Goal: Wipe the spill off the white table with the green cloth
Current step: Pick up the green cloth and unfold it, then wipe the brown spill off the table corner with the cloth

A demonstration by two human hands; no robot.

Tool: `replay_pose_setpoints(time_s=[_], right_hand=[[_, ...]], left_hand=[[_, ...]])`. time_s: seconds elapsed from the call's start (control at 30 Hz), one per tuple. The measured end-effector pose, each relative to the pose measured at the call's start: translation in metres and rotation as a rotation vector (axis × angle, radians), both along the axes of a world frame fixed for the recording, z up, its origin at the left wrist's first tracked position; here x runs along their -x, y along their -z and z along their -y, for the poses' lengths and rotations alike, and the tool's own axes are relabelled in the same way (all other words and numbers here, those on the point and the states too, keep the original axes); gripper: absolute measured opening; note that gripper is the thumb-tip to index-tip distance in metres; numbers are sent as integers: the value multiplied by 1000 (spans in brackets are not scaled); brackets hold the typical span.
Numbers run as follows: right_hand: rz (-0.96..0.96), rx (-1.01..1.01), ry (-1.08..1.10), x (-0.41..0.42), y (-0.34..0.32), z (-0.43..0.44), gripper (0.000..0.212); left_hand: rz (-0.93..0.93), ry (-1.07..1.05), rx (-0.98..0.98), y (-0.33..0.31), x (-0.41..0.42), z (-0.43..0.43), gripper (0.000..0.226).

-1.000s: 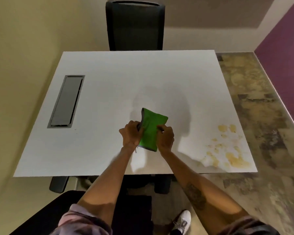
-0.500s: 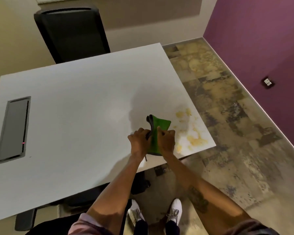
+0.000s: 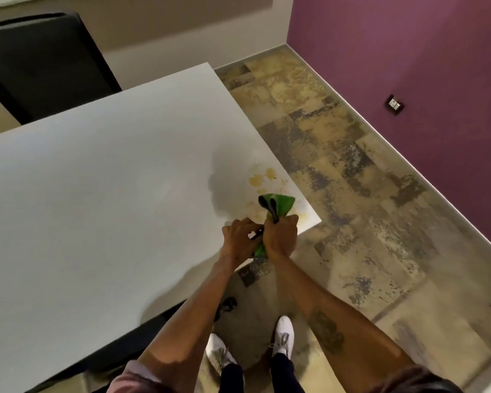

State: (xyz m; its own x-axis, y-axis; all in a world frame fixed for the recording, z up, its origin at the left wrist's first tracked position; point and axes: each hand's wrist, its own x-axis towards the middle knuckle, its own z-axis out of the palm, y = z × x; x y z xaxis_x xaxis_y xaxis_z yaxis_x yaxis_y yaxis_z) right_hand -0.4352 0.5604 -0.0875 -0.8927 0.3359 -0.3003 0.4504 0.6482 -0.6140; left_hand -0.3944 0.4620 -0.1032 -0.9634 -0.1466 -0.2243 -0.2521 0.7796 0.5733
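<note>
The green cloth (image 3: 278,205), dark on its underside, is bunched and folded upward over the near right corner of the white table (image 3: 102,199). My right hand (image 3: 281,236) is closed around its lower part, and my left hand (image 3: 240,236) grips it from the left, the two hands touching. A yellowish spill (image 3: 262,177) of blotches and small drops lies on the table just beyond the cloth, with more stain (image 3: 305,215) to the right near the corner. The cloth's lower end hangs past the table edge.
A black chair (image 3: 37,63) stands at the table's far side. Mottled tiled floor (image 3: 366,194) runs to the right, bounded by a purple wall (image 3: 408,66) with a socket (image 3: 394,104). My white shoes (image 3: 281,336) stand on the floor below the table's near edge.
The view has swung right and both hands have carried the cloth from the table's middle to the near right corner. The cloth is more crumpled and now sits over the spill area.
</note>
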Motion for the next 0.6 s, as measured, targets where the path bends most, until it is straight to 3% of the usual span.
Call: replay_pose_setpoints(time_s=[0.07, 0.23, 0.4, 0.53, 0.6], right_hand=[[-64, -36, 66, -5, 3, -14, 42], [2, -98, 138, -17, 19, -46, 35], [-47, -60, 143, -42, 42, -56, 29], [-99, 158, 263, -64, 55, -48, 26], [-49, 67, 186, -75, 64, -46, 30]], left_hand=[[3, 6, -16, 2, 1, -5, 28], [-98, -86, 53, 7, -4, 12, 30], [171, -81, 176, 19, -9, 34, 41], [269, -94, 246, 34, -22, 52, 52], [268, -107, 279, 41, -27, 57, 52]])
